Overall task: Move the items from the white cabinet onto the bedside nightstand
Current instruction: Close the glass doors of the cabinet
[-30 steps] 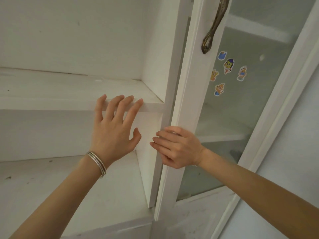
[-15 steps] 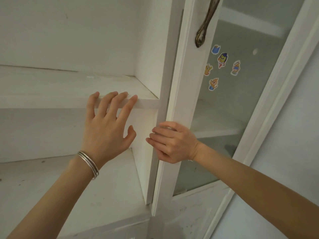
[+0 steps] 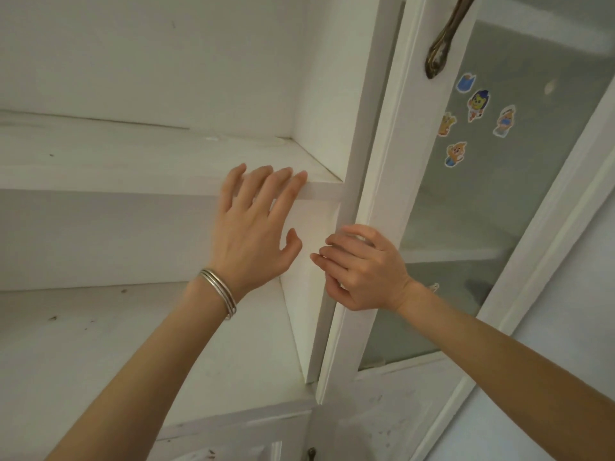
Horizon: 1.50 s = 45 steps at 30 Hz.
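My left hand [image 3: 253, 227] is raised flat in front of the open white cabinet [image 3: 166, 61], fingers straight and a little apart, holding nothing. Its fingertips [image 3: 299, 178] reach the front edge of the upper shelf [image 3: 133, 161]; they are blurred, so I cannot tell whether they press on the wood or only hover just before it. Beneath my left palm and forearm runs the lower shelf [image 3: 100, 344], its white paint flecked with small dark specks out to the left of my wrist. A stack of thin silver bangles [image 3: 219, 291] circles that wrist. Just to the right of my left thumb, close but apart from it, my right hand [image 3: 362, 271] grips the cabinet door [image 3: 396, 161]: its fingers [image 3: 336, 257] are curled over the inner edge of the door's white upright, with the back of the hand turned to me. The cabinet's side wall stands in the narrow gap between my two hands. Well above my right hand, on the same upright, hangs a dark brass handle [image 3: 442, 44]. Up and to the right of my right knuckles is the door's glass pane [image 3: 515, 194], which carries a small cluster of cartoon stickers [image 3: 477, 103] near the handle's lower end. My right forearm crosses in front of the lower part of the pane and the door's outer frame.
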{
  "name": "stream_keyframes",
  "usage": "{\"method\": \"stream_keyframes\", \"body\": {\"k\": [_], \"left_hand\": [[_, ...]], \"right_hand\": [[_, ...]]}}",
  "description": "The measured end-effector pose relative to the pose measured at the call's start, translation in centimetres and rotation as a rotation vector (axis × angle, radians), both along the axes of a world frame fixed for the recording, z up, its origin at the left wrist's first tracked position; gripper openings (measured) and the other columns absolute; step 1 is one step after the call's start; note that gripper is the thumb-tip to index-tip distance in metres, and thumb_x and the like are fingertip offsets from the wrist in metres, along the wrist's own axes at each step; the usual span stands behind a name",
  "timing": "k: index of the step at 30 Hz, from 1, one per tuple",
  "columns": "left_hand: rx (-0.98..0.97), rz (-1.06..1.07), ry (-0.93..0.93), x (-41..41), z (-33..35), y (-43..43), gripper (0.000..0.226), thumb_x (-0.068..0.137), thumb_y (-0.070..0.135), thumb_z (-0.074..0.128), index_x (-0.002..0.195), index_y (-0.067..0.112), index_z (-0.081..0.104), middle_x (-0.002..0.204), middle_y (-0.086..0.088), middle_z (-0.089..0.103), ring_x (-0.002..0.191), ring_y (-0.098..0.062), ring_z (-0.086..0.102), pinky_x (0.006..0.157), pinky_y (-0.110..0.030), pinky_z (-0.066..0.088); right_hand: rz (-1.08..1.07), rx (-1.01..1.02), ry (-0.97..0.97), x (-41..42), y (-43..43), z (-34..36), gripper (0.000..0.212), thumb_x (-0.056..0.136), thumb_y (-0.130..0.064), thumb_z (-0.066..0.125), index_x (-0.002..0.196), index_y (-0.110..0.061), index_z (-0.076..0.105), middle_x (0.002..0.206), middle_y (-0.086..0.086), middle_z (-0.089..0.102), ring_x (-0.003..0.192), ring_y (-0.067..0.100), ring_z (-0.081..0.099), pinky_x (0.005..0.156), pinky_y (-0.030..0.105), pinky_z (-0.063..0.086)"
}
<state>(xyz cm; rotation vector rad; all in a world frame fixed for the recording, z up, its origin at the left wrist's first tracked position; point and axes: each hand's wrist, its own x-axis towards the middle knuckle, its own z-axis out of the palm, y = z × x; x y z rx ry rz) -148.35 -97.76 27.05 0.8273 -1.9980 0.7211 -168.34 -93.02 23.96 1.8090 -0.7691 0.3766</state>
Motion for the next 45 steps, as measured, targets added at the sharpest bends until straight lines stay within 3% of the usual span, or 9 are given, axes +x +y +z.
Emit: {"method": "stream_keyframes", "body": {"k": [22, 35, 45], "left_hand": [[-0.026, 0.009, 0.041, -0.4, -0.2, 0.2, 0.060, 0.077, 0.032, 0.053, 0.131, 0.008, 0.051, 0.126, -0.012, 0.055, 0.117, -0.033, 0.048, 0.106, -0.050, 0.027], [-0.035, 0.004, 0.054, -0.5, -0.3, 0.1, 0.060, 0.078, 0.032, 0.052, 0.132, 0.008, 0.050, 0.127, -0.013, 0.055, 0.116, -0.034, 0.048, 0.106, -0.050, 0.027], [-0.029, -0.009, 0.050, -0.3, -0.3, 0.2, 0.060, 0.078, 0.032, 0.053, 0.133, 0.008, 0.050, 0.127, -0.013, 0.054, 0.118, -0.034, 0.047, 0.107, -0.050, 0.026]], "right_hand": [[0.014, -0.023, -0.020, -0.1, -2.0, 0.0, 0.022, 0.078, -0.019, 0.054, 0.085, -0.009, 0.073, 0.075, 0.002, 0.069, 0.084, 0.021, 0.064, 0.106, 0.034, 0.029], [0.000, -0.051, -0.014, 0.0, -2.5, -0.2, 0.025, 0.078, -0.021, 0.051, 0.059, -0.010, 0.063, 0.069, 0.002, 0.065, 0.073, 0.021, 0.060, 0.098, 0.032, 0.030], [0.000, -0.125, 0.002, 0.1, -3.0, -0.5, 0.022, 0.078, -0.017, 0.051, 0.058, -0.010, 0.058, 0.064, 0.000, 0.059, 0.068, 0.020, 0.056, 0.091, 0.033, 0.037]]}}
